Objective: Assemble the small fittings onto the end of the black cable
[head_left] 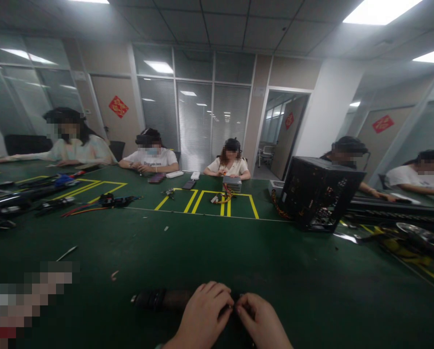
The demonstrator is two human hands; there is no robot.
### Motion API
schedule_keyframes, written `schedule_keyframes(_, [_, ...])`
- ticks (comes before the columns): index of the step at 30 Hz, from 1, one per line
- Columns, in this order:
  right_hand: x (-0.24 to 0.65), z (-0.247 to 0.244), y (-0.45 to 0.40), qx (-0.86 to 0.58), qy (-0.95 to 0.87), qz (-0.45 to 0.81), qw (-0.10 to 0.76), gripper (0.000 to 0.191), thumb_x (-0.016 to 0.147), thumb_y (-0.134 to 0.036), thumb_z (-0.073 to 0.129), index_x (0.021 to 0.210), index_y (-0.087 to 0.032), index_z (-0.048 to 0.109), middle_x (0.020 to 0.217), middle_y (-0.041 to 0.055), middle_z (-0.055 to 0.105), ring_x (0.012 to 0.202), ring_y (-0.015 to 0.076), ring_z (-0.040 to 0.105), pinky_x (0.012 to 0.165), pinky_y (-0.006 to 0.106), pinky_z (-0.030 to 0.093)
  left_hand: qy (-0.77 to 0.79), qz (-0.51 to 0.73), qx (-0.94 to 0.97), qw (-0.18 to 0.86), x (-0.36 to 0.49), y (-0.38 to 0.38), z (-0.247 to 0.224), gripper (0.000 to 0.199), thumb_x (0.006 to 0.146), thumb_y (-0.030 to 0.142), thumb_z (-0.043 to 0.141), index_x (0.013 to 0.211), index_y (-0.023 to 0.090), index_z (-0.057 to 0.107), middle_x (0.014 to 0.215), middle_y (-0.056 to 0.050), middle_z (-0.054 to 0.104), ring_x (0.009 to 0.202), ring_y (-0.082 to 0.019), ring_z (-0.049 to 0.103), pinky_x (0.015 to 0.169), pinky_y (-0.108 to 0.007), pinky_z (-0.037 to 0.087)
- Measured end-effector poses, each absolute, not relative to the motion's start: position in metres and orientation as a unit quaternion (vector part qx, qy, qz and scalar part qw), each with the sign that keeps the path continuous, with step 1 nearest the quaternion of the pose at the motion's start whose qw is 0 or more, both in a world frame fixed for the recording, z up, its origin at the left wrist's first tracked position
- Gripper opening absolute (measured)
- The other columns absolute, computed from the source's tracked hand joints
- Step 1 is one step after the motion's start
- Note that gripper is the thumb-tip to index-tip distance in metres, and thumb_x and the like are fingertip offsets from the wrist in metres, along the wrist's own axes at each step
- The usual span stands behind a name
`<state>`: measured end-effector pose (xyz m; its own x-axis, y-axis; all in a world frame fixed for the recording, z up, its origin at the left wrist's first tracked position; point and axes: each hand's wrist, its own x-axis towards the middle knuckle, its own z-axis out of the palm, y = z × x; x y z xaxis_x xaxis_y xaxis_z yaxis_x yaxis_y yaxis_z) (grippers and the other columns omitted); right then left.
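A long dark, rounded thing (176,299) lies on the green table near its front edge. It has black bands and a small bright tip at its left end; its exact kind is not clear. My left hand (208,310) is curled over its right part. My right hand (258,315) is beside the left, thumb and fingers pinched at the thing's right end. Whatever sits between the right fingertips is hidden. The two hands almost meet at the fingertips.
Black computer case (318,194) stands at right; power supply with wires (232,184) lies ahead. Cables (111,199) are at left, coiled parts (420,237) at right. Thin tool (67,253) and small scraps (114,275) lie nearer. Several people sit around; a blurred arm (31,300) reaches in lower left.
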<state>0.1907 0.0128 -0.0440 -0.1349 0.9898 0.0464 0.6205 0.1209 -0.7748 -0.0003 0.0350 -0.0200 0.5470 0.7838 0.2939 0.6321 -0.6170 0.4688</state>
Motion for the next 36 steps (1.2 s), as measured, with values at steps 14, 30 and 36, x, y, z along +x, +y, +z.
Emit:
schedule_keyframes(14, [0.1909, -0.047, 0.014, -0.594, -0.688, 0.301, 0.288, 0.012, 0.082, -0.021, 0.056, 0.083, -0.02, 0.068, 0.081, 0.0009, 0.066, 0.075, 0.0157, 0.061, 0.067, 0.02, 0.041, 0.427, 0.25, 0.854, 0.16, 0.0016, 0.0348, -0.0232, 0.019, 0.078, 0.012, 0.06, 0.093, 0.024, 0.058, 0.099, 0.003, 0.062, 0.094, -0.018, 0.053, 0.084, -0.032, 0.035])
schedule_keyframes(30, [0.1886, -0.0445, 0.0138, -0.591, -0.691, 0.304, 0.285, 0.016, 0.084, -0.023, 0.054, 0.085, -0.022, 0.07, 0.084, 0.0013, 0.067, 0.076, 0.0169, 0.062, 0.067, 0.021, 0.042, 0.397, 0.248, 0.871, 0.148, -0.0006, 0.0356, -0.0224, 0.014, 0.084, 0.015, 0.058, 0.093, 0.025, 0.062, 0.105, 0.001, 0.063, 0.101, -0.019, 0.054, 0.085, -0.032, 0.036])
schedule_keyframes(36, [0.1873, -0.0391, 0.0131, -0.589, -0.692, 0.305, 0.284, 0.016, 0.084, -0.023, 0.055, 0.085, -0.023, 0.071, 0.085, 0.0014, 0.068, 0.077, 0.0173, 0.062, 0.069, 0.022, 0.042, 0.416, 0.251, 0.862, 0.143, 0.0011, 0.0325, -0.0195, 0.019, 0.079, 0.013, 0.06, 0.094, 0.024, 0.06, 0.103, 0.001, 0.062, 0.097, -0.019, 0.054, 0.086, -0.032, 0.036])
